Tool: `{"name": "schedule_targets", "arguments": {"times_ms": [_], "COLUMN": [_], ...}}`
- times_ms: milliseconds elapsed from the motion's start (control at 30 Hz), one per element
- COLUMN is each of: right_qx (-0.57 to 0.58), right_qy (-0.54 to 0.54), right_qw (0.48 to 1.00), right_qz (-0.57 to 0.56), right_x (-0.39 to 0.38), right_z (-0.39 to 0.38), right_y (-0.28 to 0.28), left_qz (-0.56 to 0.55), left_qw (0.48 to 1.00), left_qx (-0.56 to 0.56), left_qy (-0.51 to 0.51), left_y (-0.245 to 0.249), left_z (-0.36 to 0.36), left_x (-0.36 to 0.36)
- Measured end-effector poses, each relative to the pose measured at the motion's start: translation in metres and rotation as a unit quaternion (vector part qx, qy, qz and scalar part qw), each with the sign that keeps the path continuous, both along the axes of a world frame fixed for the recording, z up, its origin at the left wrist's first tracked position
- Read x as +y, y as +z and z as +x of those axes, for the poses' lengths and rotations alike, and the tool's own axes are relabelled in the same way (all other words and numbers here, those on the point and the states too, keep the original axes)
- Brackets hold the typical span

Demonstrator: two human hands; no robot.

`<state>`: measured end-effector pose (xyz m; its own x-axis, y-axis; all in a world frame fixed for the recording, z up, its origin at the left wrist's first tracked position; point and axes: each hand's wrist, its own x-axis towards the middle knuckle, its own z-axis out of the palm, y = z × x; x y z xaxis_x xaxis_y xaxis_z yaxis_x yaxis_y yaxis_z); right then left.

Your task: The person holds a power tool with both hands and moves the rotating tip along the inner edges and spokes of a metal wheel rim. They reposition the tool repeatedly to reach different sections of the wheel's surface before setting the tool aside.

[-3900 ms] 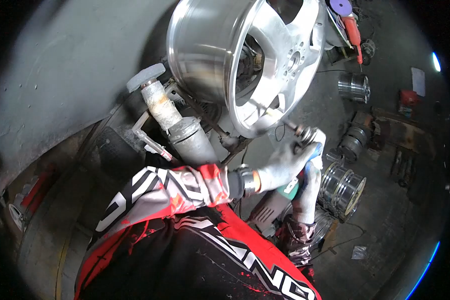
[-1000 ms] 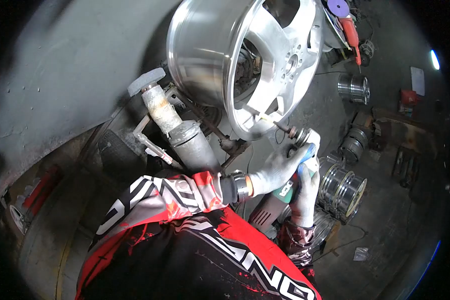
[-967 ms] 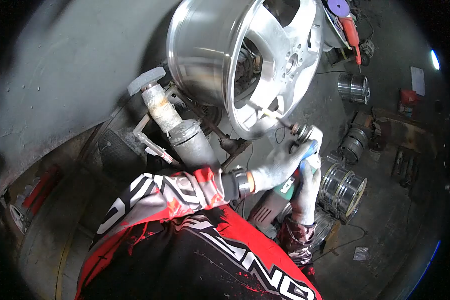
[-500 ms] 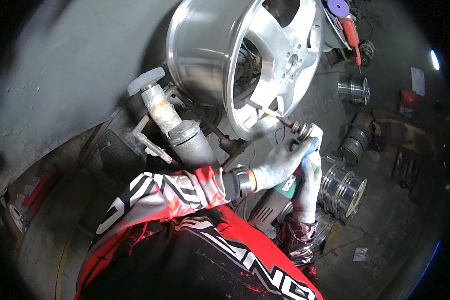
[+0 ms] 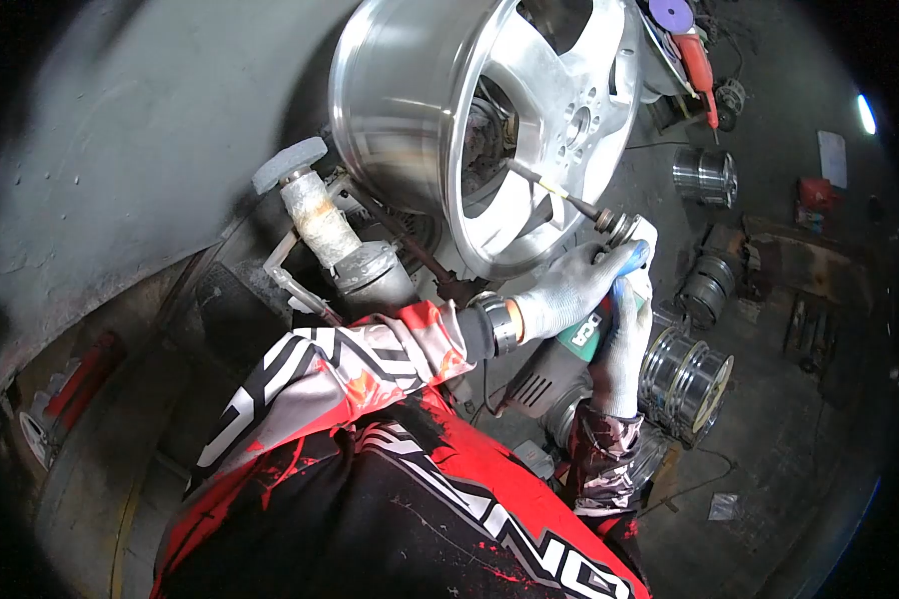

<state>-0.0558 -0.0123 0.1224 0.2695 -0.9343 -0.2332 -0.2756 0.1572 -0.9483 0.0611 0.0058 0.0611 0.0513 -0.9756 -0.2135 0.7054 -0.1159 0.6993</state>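
Observation:
Both hands wear pale gloves with blue patches. My left hand (image 5: 564, 292), a band on its wrist, is wrapped around the front of a green and grey power grinder (image 5: 541, 377). My right hand (image 5: 626, 334) closes on the grinder's head from the other side. From that head a thin shaft (image 5: 559, 192) points up and left, its tip overlapping a spoke of the big silver wheel rim (image 5: 395, 105). The rim stands on its side with its spoked face turned right. Its lower edge is close above my left hand.
Left of the rim stands a dusty machine post (image 5: 322, 220) topped by a grey disc (image 5: 290, 165). Stacked rims (image 5: 684, 379) sit right of my hands, and another rim (image 5: 704, 178) lies farther back. A red tool (image 5: 697, 65) with a purple disc is at the upper right.
Both hands and the grinder have moved slightly up and right. The shaft's tip has risen from near the rim's lower opening to the spoke above it.

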Motion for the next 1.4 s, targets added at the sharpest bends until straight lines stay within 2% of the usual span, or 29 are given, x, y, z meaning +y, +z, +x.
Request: {"name": "schedule_targets", "arguments": {"times_ms": [67,133,200,267,300,400,433,467,533,567,733,767,800,900,967,1067,1100,1133,1200,1233,1267,1333,1400], "right_qx": [0.028,0.035,0.043,0.050,0.045,0.008,-0.002,-0.012,-0.021,-0.028,-0.027,-0.019,-0.010,0.001,0.000,-0.001,-0.005,-0.010,-0.014,0.006,0.024,-0.006,-0.019], "right_qy": [0.009,0.009,0.002,0.004,-0.001,-0.008,-0.015,-0.022,-0.023,-0.022,-0.030,-0.032,-0.036,-0.056,-0.063,-0.079,-0.087,-0.095,-0.103,-0.104,-0.105,-0.111,-0.133], "right_qw": [1.000,0.999,0.997,0.996,0.997,0.999,0.999,0.999,0.999,0.999,0.998,0.998,0.998,0.997,0.997,0.995,0.994,0.993,0.992,0.993,0.994,0.993,0.991], "right_qz": [0.002,0.001,0.062,0.068,0.067,0.040,0.038,0.036,0.023,0.013,0.043,0.045,0.046,0.050,0.046,0.059,0.064,0.068,0.071,0.052,0.029,0.030,0.029], "right_x": [0.009,0.015,0.017,0.018,0.017,0.009,0.005,0.002,0.000,-0.001,0.027,0.035,0.043,0.065,0.076,0.090,0.093,0.097,0.106,0.109,0.116,0.128,0.140], "right_z": [-0.002,-0.006,-0.012,-0.010,-0.009,0.000,0.002,0.003,0.003,0.005,-0.012,-0.015,-0.018,-0.026,-0.028,-0.027,-0.028,-0.029,-0.036,-0.040,-0.043,-0.040,-0.041], "right_y": [0.006,0.011,0.013,0.016,0.017,0.018,0.016,0.015,0.012,0.009,-0.003,-0.003,-0.003,-0.007,-0.008,-0.008,-0.009,-0.011,-0.014,-0.016,-0.019,-0.015,-0.017], "left_qz": [0.007,0.014,0.048,0.049,0.025,-0.018,-0.068,-0.104,-0.032,-0.030,-0.004,0.018,0.031,0.006,-0.016,-0.016,-0.031,-0.032,0.071,0.085,0.085,0.047,0.007], "left_qw": [1.000,0.999,0.998,0.996,0.995,0.998,0.989,0.987,0.999,0.999,1.000,0.999,0.998,1.000,0.997,0.998,0.994,0.993,0.991,0.990,0.990,0.978,0.976], "left_qx": [0.007,-0.019,-0.012,-0.067,-0.054,0.009,-0.121,-0.064,0.036,0.035,-0.005,-0.045,-0.047,0.009,-0.073,-0.039,-0.107,-0.109,0.043,0.054,0.049,-0.117,-0.134], "left_qy": [-0.002,0.046,0.038,0.039,0.074,0.058,0.055,0.106,0.021,0.020,-0.005,-0.012,-0.040,-0.026,0.000,-0.044,-0.006,-0.011,-0.100,-0.094,-0.099,-0.164,-0.169], "left_y": [0.001,0.001,0.004,0.008,0.008,0.008,0.009,-0.004,0.000,-0.001,0.018,0.024,0.020,-0.010,-0.018,-0.028,-0.024,-0.022,-0.014,-0.019,-0.020,-0.008,-0.011], "left_z": [-0.007,-0.015,-0.020,-0.020,-0.020,-0.015,-0.006,-0.019,-0.013,-0.011,0.006,0.011,0.009,-0.026,-0.036,-0.041,-0.040,-0.037,-0.031,-0.039,-0.039,-0.027,-0.027], "left_x": [0.009,0.019,0.028,0.034,0.032,0.011,0.010,-0.008,-0.016,-0.014,0.030,0.041,0.045,0.060,0.073,0.081,0.086,0.088,0.091,0.092,0.098,0.109,0.114]}}
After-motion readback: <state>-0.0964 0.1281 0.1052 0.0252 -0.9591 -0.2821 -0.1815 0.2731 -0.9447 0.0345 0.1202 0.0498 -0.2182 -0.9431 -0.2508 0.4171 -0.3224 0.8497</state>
